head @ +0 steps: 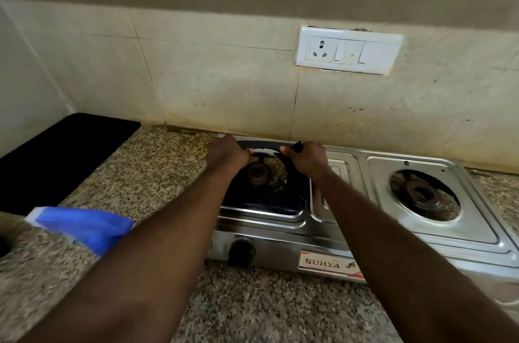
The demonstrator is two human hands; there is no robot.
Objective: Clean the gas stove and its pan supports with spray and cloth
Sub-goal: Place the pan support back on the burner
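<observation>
I see both of my hands reaching out over the left side of the gas stove (280, 247). My left hand (227, 153) has its grip closed on the far left edge of the black pan support (266, 144). My right hand (307, 157) has its grip closed on the far right edge of the same piece. A thin black tip pokes up just above my right fingers.

The pan support is a dark square frame with a round hole in it. It sits over the left burner (257, 173), which I can see through the hole. I cannot tell if the frame rests flat on the stove or is lifted a little.

The stove is shiny steel and stands on the speckled stone table (140, 174), close to the tiled wall (224, 84). The right burner (420, 192) has only bare steel around it. On the front of the stove is a black knob (241, 251). Beside the knob is a white label (323, 263) that reads "SURYA" in red letters. The small print under it is too tiny to read.

A blue and white spray bottle (84, 226) is at the left, near my left arm. Behind it lies a flat black slab (61, 151). A white socket plate (348, 50) with two switches is on the wall above the stove.
</observation>
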